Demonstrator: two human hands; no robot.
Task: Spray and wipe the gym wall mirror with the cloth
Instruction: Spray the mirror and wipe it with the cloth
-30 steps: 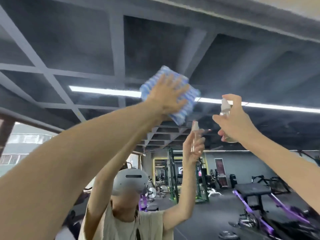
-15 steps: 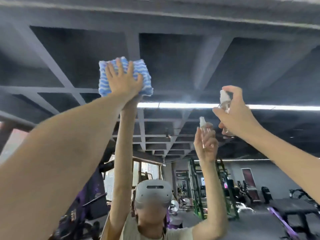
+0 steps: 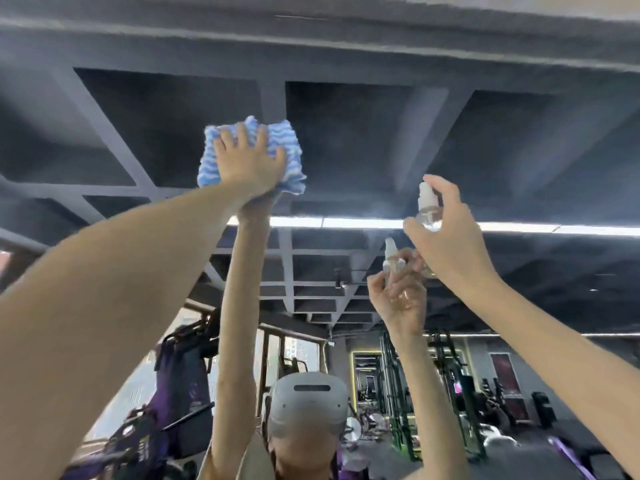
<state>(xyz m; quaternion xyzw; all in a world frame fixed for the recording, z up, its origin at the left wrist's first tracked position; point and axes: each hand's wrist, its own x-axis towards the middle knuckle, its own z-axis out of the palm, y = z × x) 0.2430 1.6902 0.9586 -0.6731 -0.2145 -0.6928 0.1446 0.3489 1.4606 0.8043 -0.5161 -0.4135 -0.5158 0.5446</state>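
Grey beams (image 3: 424, 133), a light strip (image 3: 346, 222) and gym machines (image 3: 398, 393) showed in the mirror (image 3: 346, 150). At eleven o'clock the left hand (image 3: 249, 164), fingers spread, pressed the striped cloth (image 3: 287, 143) on it; at two o'clock the right hand (image 3: 446, 237) gripped a spray bottle (image 3: 426, 209).

dim, soft, strip-light (image 3: 363, 222) glare

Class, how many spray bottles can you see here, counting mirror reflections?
2: the real spray bottle gripped in the right hand, and its reflection lower left of it in the mirror.

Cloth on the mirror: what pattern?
Blue-and-white wavy-striped fluffy cloth, under the left hand; clearest in the head view.
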